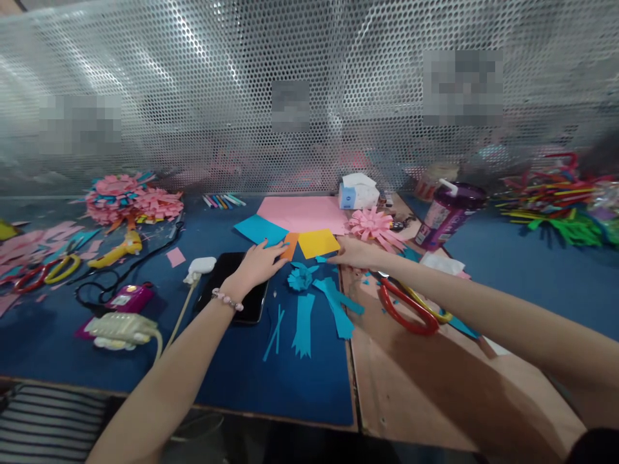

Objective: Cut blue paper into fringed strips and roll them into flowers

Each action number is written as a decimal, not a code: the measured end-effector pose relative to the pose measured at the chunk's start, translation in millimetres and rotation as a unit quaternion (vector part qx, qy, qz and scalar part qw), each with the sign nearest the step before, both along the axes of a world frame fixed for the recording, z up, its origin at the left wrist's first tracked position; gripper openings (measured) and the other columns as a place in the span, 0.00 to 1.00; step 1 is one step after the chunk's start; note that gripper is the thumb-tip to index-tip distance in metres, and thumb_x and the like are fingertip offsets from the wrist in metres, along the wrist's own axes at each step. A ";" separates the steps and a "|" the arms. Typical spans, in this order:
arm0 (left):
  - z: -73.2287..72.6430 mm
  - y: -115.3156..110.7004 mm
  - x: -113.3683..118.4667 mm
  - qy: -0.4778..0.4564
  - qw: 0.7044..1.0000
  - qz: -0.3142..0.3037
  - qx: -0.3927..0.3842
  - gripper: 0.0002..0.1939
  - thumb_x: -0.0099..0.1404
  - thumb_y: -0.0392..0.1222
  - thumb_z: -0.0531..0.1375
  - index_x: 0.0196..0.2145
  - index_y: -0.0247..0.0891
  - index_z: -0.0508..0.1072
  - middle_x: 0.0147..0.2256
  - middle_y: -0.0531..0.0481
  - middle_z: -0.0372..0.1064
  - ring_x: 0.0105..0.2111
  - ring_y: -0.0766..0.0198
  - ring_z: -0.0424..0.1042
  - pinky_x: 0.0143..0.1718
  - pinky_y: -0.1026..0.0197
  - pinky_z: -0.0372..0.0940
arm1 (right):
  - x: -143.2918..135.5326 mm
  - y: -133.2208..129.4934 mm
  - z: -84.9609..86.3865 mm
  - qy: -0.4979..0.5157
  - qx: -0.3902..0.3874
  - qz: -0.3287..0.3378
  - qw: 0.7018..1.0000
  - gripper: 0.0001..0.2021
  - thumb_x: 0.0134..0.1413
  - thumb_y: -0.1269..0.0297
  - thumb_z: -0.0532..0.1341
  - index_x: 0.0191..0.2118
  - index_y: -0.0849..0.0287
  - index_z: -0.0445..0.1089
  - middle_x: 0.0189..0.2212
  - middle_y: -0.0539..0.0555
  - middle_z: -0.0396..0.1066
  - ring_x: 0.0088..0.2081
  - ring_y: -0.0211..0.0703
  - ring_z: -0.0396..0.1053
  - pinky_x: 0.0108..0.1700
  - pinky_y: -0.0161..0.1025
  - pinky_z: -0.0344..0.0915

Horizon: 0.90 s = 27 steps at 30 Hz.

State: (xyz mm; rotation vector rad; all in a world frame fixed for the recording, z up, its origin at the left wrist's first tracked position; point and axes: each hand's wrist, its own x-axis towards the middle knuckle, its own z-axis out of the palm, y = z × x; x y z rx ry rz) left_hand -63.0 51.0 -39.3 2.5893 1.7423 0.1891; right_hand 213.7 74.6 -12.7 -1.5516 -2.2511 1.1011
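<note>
My left hand [264,263] is palm down with its fingers apart, over the top of a black tablet [250,293]. Its fingertips reach the blue paper sheet [260,229] and the edge of an orange paper piece [290,245]. My right hand [356,252] is closed, its fingertips at a small blue paper scrap [321,259] just below a yellow paper sheet [319,242]. Between and below my hands lie a curled blue paper flower [300,277], a fringed blue strip [304,325], more cut blue strips [338,309] and thin blue slivers [275,335].
Red-and-yellow-handled scissors [411,312] lie beneath my right forearm. Behind are a pink sheet [302,212], pink paper flower [372,225], tissue pack [358,193] and purple cup [447,216]. At left are a yellow glue gun [118,250], cables and a white plug [200,267].
</note>
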 end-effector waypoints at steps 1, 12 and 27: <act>0.3 1.6 0.2 0.000 1.000 0.003 -0.003 0.27 0.68 0.56 0.45 0.61 0.49 0.60 0.62 0.52 0.55 0.64 0.45 0.49 0.60 0.42 0.49 | 0.3 0.2 -1.4 0.001 -0.004 -0.002 1.000 0.20 0.53 0.58 0.64 0.49 0.60 0.65 0.15 0.44 0.65 0.13 0.31 0.58 0.16 0.29 0.58; 2.6 3.1 1.4 0.001 0.999 -0.041 -0.014 0.27 0.69 0.55 0.46 0.62 0.45 0.59 0.64 0.49 0.52 0.65 0.46 0.47 0.61 0.42 0.47 | 0.7 -1.6 -6.5 0.012 -0.049 -0.022 0.998 0.18 0.57 0.60 0.60 0.50 0.61 0.62 0.12 0.45 0.64 0.11 0.33 0.56 0.12 0.29 0.54; 4.4 22.5 2.3 0.030 0.998 -0.012 -0.047 0.27 0.70 0.56 0.41 0.62 0.49 0.58 0.66 0.53 0.44 0.65 0.40 0.41 0.60 0.32 0.43 | 11.8 4.6 -5.5 0.078 -0.092 0.006 0.993 0.19 0.55 0.61 0.62 0.51 0.58 0.60 0.17 0.43 0.65 0.13 0.30 0.58 0.12 0.26 0.53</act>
